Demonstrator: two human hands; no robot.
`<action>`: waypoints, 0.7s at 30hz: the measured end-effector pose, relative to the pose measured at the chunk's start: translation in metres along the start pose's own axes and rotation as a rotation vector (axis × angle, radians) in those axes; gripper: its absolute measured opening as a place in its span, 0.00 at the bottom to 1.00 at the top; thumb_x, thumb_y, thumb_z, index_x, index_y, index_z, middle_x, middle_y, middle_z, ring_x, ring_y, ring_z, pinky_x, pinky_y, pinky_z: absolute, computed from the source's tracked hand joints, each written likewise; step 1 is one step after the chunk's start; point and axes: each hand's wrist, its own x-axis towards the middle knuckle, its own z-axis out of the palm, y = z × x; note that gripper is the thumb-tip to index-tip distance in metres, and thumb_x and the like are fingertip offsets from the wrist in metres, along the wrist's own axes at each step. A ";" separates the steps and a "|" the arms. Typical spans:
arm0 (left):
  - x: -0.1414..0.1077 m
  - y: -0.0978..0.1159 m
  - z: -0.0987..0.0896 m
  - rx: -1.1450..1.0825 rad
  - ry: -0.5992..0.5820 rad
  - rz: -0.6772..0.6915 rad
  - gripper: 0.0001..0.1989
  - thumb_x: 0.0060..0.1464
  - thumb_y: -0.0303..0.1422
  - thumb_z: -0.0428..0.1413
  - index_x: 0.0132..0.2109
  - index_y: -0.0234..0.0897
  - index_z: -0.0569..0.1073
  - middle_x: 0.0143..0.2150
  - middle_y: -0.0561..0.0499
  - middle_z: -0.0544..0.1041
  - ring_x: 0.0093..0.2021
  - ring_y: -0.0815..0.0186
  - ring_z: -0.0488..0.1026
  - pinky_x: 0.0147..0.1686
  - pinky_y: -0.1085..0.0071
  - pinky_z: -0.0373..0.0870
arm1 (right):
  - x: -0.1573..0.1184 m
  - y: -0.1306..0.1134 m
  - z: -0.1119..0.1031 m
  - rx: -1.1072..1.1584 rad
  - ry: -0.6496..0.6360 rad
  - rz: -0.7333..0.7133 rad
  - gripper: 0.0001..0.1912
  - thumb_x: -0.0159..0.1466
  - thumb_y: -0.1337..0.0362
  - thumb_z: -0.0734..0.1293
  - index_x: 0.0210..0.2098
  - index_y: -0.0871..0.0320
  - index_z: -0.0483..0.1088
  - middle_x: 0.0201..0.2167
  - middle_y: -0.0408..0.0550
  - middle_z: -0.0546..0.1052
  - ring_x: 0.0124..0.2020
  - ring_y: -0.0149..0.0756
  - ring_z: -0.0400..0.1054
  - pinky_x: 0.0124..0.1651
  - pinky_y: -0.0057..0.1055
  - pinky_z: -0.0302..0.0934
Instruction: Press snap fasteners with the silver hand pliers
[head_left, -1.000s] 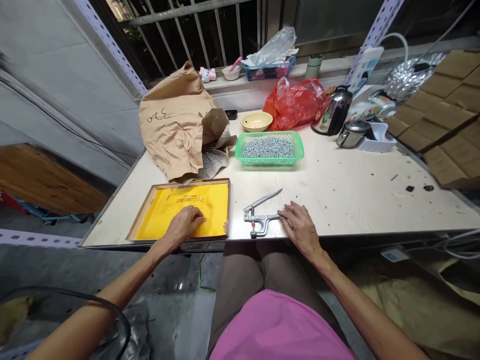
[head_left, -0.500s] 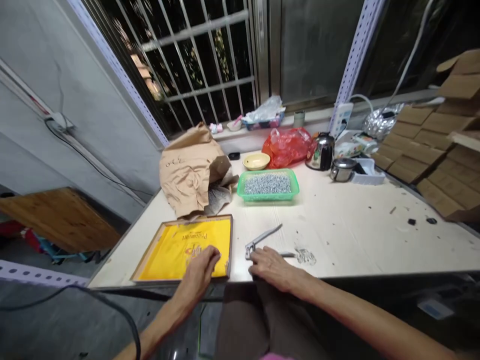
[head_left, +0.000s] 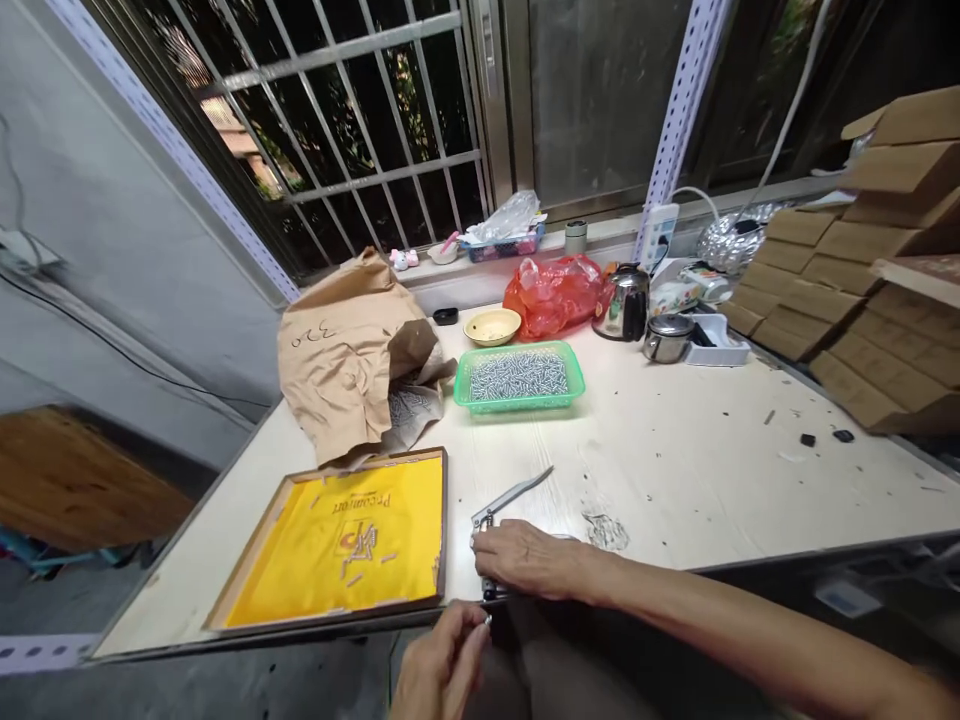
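Observation:
My left hand [head_left: 450,655] is at the table's front edge, thumb and finger pinched on a small silvery metal pin [head_left: 488,620]. My right hand [head_left: 529,560] wraps around the head of a plier-like metal hand tool [head_left: 514,493] lying on the table. One of its handles points up and away; the other is mostly hidden under the hand. To the left is a shallow tray [head_left: 444,520] with a yellow printed sheet [head_left: 300,560] in it. Several small metal pins [head_left: 364,543] lie loose on the sheet.
A green plastic basket [head_left: 519,405] full of small metal pins stands behind the tool. Around it are a brown paper bag [head_left: 337,370], a yellow bowl [head_left: 491,327], a red plastic bag [head_left: 555,297] and a kettle [head_left: 624,305]. Cardboard boxes [head_left: 862,270] are stacked at right.
My left hand has moved from above the yellow sheet, right and toward me, with a small pin now visible in its fingertips. My right hand stays at the tool. The view has shifted.

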 end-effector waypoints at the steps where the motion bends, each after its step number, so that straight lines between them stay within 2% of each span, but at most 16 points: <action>1: -0.003 -0.003 0.004 0.022 -0.025 0.045 0.13 0.60 0.43 0.47 0.36 0.42 0.70 0.26 0.54 0.73 0.25 0.70 0.71 0.29 0.77 0.67 | 0.002 -0.001 0.000 -0.018 -0.020 -0.002 0.04 0.63 0.71 0.59 0.37 0.59 0.64 0.37 0.47 0.68 0.36 0.34 0.60 0.33 0.32 0.53; 3: -0.008 -0.006 0.010 0.063 -0.042 0.155 0.10 0.61 0.39 0.47 0.37 0.42 0.70 0.29 0.52 0.74 0.29 0.68 0.73 0.32 0.76 0.69 | 0.006 -0.004 -0.001 -0.048 -0.075 0.004 0.05 0.60 0.73 0.61 0.36 0.59 0.64 0.37 0.47 0.68 0.36 0.35 0.61 0.32 0.32 0.53; 7: -0.014 -0.006 0.018 0.108 0.001 0.318 0.08 0.62 0.31 0.46 0.42 0.41 0.70 0.36 0.48 0.76 0.37 0.65 0.74 0.39 0.71 0.71 | 0.009 -0.006 -0.003 -0.043 -0.136 0.018 0.09 0.58 0.76 0.61 0.37 0.60 0.64 0.39 0.49 0.69 0.36 0.36 0.61 0.34 0.32 0.54; 13: -0.006 -0.001 0.021 0.137 0.055 0.387 0.09 0.61 0.25 0.46 0.43 0.38 0.69 0.48 0.44 0.74 0.53 0.62 0.69 0.52 0.63 0.68 | -0.003 0.004 -0.004 0.022 -0.117 0.070 0.09 0.60 0.73 0.60 0.41 0.62 0.63 0.40 0.52 0.69 0.39 0.38 0.62 0.40 0.33 0.55; 16: -0.011 0.008 0.023 0.124 0.098 0.410 0.08 0.60 0.25 0.47 0.42 0.37 0.69 0.50 0.44 0.74 0.55 0.63 0.68 0.54 0.65 0.67 | -0.011 -0.002 -0.004 0.016 -0.126 0.092 0.07 0.63 0.73 0.57 0.39 0.59 0.64 0.39 0.51 0.70 0.39 0.38 0.63 0.39 0.33 0.56; 19: -0.024 0.026 0.015 0.091 0.131 0.437 0.07 0.60 0.25 0.47 0.41 0.35 0.70 0.46 0.45 0.76 0.53 0.66 0.69 0.54 0.68 0.67 | -0.025 -0.008 0.012 0.077 -0.081 0.109 0.06 0.64 0.68 0.58 0.36 0.55 0.66 0.37 0.48 0.72 0.37 0.37 0.66 0.37 0.32 0.57; 21: -0.030 0.035 0.001 0.055 0.239 0.370 0.06 0.61 0.28 0.49 0.42 0.35 0.70 0.46 0.45 0.77 0.53 0.66 0.70 0.55 0.68 0.66 | -0.036 -0.001 0.036 0.107 0.019 0.104 0.08 0.63 0.67 0.58 0.37 0.53 0.68 0.39 0.49 0.73 0.37 0.38 0.68 0.36 0.33 0.59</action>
